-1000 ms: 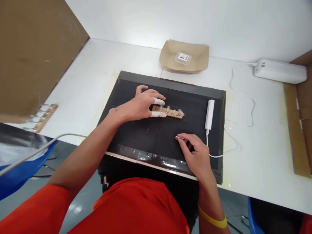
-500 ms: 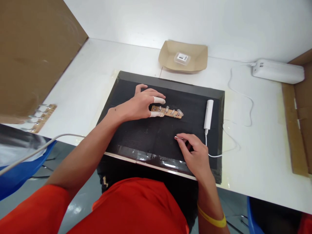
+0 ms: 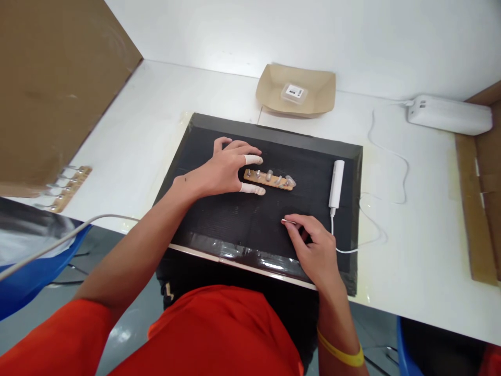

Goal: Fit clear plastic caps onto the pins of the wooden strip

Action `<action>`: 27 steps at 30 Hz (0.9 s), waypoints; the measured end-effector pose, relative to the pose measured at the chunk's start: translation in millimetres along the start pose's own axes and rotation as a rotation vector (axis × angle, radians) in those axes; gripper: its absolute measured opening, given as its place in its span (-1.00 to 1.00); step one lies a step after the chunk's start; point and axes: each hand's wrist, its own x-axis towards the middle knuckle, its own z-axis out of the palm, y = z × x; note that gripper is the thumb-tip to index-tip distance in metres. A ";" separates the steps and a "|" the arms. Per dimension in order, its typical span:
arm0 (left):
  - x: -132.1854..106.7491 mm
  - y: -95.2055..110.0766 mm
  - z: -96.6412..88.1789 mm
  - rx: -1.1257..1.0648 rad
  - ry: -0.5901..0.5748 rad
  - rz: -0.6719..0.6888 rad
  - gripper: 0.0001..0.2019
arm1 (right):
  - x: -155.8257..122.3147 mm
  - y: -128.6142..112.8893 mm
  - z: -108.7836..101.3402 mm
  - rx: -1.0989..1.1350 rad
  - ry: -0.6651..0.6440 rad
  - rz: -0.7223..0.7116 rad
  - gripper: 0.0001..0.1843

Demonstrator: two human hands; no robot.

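Note:
On the black mat (image 3: 219, 219) lies a narrow wooden strip (image 3: 262, 180) with several small metal pieces and clear sleeve-like bits along it. My left hand (image 3: 225, 169) is spread at the strip's left end, thumb on the near side and index finger on the far side. White covers sit on both those fingertips, and a gap shows between them and the wood. Closer to the front edge, my right hand (image 3: 316, 249) pinches a small, thin white piece (image 3: 288, 222) between thumb and index finger; its kind is too small to make out.
A white stick-shaped device (image 3: 336, 184) with a cable lies on the mat's right side. Behind the mat stands a cardboard tray (image 3: 270, 96) holding a clear plastic box (image 3: 294, 93). A white power bank-like block (image 3: 450, 113) is far right; another pegged wooden strip (image 3: 74, 189) lies left.
My left thumb and index finger have spread wider and drawn slightly away from the wooden strip, uncovering its left end. My right hand keeps its pinch in about the same place.

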 end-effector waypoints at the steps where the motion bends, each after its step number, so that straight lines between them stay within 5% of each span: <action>1: -0.3 0.1 1.4 0.020 0.009 -0.009 -0.47 | -0.1 0.2 0.1 0.000 0.000 0.000 -0.86; 10: 0.3 -2.6 8.5 0.088 0.058 -0.004 -0.75 | -0.4 0.5 0.8 -0.002 0.004 0.011 -0.84; 27: -4.8 0.6 9.3 0.032 0.068 -0.035 -0.83 | -0.2 -0.2 0.1 -0.004 0.005 -0.007 -0.87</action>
